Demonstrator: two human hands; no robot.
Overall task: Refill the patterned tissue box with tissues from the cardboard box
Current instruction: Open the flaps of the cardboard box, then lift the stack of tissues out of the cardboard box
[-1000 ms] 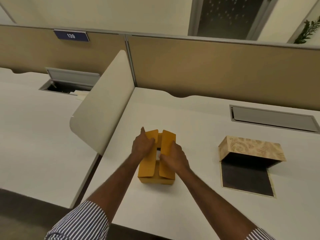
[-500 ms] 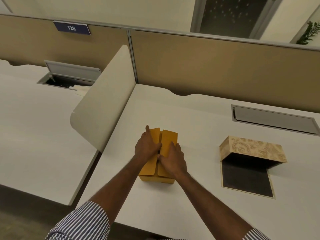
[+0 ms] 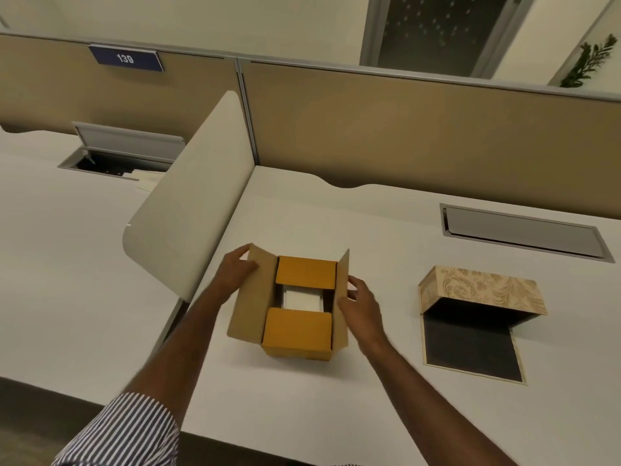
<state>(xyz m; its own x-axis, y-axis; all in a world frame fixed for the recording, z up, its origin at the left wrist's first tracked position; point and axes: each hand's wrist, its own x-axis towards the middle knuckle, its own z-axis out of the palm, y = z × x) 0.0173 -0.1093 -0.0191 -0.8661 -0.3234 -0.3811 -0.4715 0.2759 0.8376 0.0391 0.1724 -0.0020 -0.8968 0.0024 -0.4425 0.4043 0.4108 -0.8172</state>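
A brown cardboard box [image 3: 297,334] stands on the white desk in front of me. Its two long flaps are folded outwards and its two short inner flaps lie nearly flat. White tissues [image 3: 301,298] show in the gap between the short flaps. My left hand [image 3: 237,269] grips the left long flap near its far corner. My right hand [image 3: 361,302] touches the outer face of the right long flap with fingers spread. The patterned tissue box [image 3: 480,287] lies to the right with its dark bottom panel [image 3: 470,344] hinged open flat on the desk; its dark inside is in shadow.
A curved cream divider panel [image 3: 191,213] stands just left of the cardboard box. Tan partition walls [image 3: 420,129] close the back of the desk. A closed grey cable hatch [image 3: 524,230] sits at the back right, and an open cable hatch [image 3: 117,153] on the neighbouring desk.
Both hands were pressed on the shut long flaps at the middle of the cardboard box. They have moved apart and swung the flaps outwards, which has uncovered the inner flaps and the tissues.
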